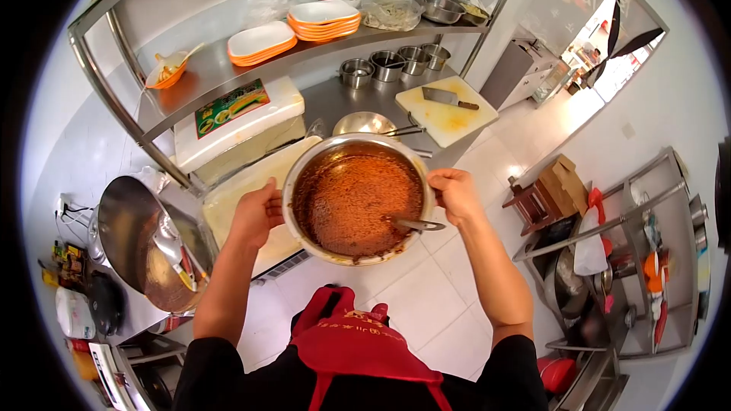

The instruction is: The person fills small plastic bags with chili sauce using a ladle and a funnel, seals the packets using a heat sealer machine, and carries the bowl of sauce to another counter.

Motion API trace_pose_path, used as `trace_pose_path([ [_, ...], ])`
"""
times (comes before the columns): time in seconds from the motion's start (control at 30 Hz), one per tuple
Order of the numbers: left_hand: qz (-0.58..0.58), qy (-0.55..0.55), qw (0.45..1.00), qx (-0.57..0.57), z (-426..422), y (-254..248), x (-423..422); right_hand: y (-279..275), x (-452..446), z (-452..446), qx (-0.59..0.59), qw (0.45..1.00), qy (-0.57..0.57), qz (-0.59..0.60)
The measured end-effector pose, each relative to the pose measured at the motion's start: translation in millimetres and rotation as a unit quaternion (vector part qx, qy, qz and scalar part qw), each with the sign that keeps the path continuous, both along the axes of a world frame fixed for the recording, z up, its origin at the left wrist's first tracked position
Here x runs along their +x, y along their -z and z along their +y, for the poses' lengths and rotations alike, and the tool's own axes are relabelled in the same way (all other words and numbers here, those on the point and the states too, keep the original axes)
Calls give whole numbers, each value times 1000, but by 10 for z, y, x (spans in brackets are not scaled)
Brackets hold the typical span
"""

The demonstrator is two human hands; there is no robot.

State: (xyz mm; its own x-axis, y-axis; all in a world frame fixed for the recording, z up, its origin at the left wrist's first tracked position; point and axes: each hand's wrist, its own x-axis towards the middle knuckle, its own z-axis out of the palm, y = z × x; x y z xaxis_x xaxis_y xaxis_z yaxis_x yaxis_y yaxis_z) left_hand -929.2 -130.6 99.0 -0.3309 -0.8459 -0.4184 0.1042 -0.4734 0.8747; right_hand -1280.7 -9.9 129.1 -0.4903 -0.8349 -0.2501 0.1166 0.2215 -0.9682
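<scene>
A round metal pot (356,138) is held up in front of me, above the floor and the counter edge. Reddish-brown chili sauce (358,198) with an oily surface fills much of it. On the left side of the rim, my left hand (262,213) grips the pot, its fingers partly hidden behind the wall. My right hand (454,193) is closed at the right side, around what looks like a handle that the fingers cover. A metal utensil (419,224) rests in the sauce, its handle sticking out over the lower right rim; its head is sunk.
Behind the pot, a steel counter holds a metal bowl (364,122), several small steel pots (388,65), and a cutting board (430,123) with a cleaver (440,96). Orange-and-white plates (324,14) are stacked on the shelf above. At left stands a large wok (126,213); racks are at right.
</scene>
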Motion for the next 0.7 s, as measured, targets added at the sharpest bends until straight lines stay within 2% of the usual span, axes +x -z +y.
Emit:
trace_pose_path([
  [0.07, 11, 3, 1000, -1, -169, -29, -450, -30, -450, -141, 15, 1000, -5, 14],
  [0.17, 88, 25, 996, -5, -505, -16, -1074, -67, -1070, -449, 6, 1000, 5, 4],
  [0.43, 145, 4, 989, -22, -1720, 69, -2578, -20, -2534, -1634, 8, 1000, 27, 4],
  [0.57, 124, -10, 992, -7, -2266, 78, -3163, 214, -3155, -2245, 1, 1000, 16, -8],
  [0.7, 124, -55, 991, 3, -2726, 307, -3600, 416, -3572, -2972, 9, 1000, -1, -26],
])
